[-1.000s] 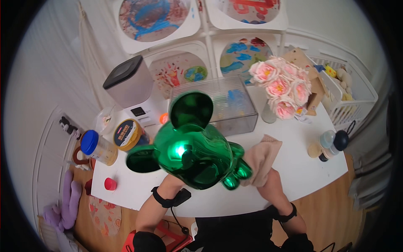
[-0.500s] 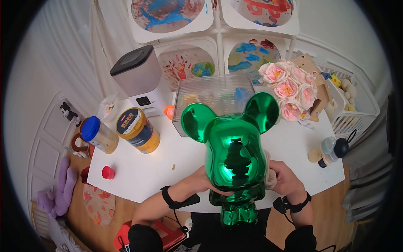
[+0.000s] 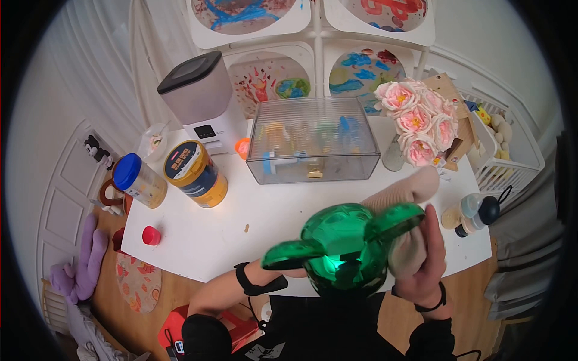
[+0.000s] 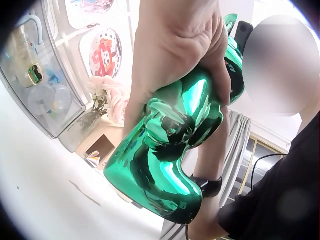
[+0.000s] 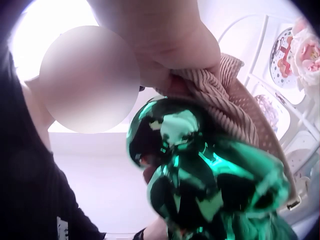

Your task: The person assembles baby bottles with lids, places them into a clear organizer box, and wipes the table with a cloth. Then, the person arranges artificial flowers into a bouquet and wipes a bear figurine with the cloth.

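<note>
A shiny green bear figurine (image 3: pixel 346 253) with round ears is tipped over the table's near edge, the top of its head toward the head camera. In the left wrist view my left hand (image 4: pixel 175 45) grips the figurine's body, fingers wrapped round it; in the head view most of this hand is hidden behind the figurine. My right hand (image 3: pixel 424 268) holds a beige ribbed cloth (image 3: pixel 400 195) against the side of the head and the right-hand ear. Part of the cloth hangs beyond the ear. The right wrist view shows the cloth (image 5: pixel 220 100) bunched under the palm.
On the white table (image 3: pixel 198 253) stand a clear drawer box (image 3: pixel 313 141), a yellow-and-blue tub (image 3: pixel 195 174), a blue-lidded jar (image 3: pixel 141 180), a dispenser (image 3: pixel 201 102) and a small red cup (image 3: pixel 151 235). Pink flowers (image 3: pixel 415 120) and small bottles (image 3: pixel 472 210) are at the right.
The figurine went from lying sideways to facing the camera, then tipped with its head top toward the camera. The right hand with the cloth moved from its lower body to its head and ear.
</note>
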Demonstrator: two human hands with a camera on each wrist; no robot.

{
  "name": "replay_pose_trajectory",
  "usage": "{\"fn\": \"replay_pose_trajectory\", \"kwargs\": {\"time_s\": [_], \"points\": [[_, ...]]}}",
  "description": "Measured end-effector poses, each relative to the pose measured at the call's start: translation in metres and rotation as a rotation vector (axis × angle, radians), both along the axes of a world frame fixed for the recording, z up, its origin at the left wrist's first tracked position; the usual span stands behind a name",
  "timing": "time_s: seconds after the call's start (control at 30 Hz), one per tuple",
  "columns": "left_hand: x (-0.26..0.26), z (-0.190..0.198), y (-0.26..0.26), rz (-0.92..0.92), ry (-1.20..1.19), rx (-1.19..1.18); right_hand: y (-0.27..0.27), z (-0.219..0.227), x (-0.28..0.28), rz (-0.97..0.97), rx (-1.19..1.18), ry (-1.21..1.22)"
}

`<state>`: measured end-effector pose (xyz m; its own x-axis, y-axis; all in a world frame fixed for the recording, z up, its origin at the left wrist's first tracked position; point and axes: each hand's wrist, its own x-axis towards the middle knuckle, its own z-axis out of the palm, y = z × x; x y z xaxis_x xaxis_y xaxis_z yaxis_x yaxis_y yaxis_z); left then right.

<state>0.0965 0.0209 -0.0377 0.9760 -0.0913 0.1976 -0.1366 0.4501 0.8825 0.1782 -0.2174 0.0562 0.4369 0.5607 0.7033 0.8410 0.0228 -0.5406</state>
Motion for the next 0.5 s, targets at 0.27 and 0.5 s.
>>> {"fn": "replay_pose_trajectory", "kwargs": {"time_s": [0.27,0.5], "points": [[-0.004,0.021,-0.013,0.189,0.039,-0.295,-0.01,-0.052,-0.023,0.138,-0.252,-0.383],[-0.001,0.033,-0.014,0.352,0.172,-0.437,-0.034,-0.061,-0.009,0.111,-0.378,-0.5]]}}
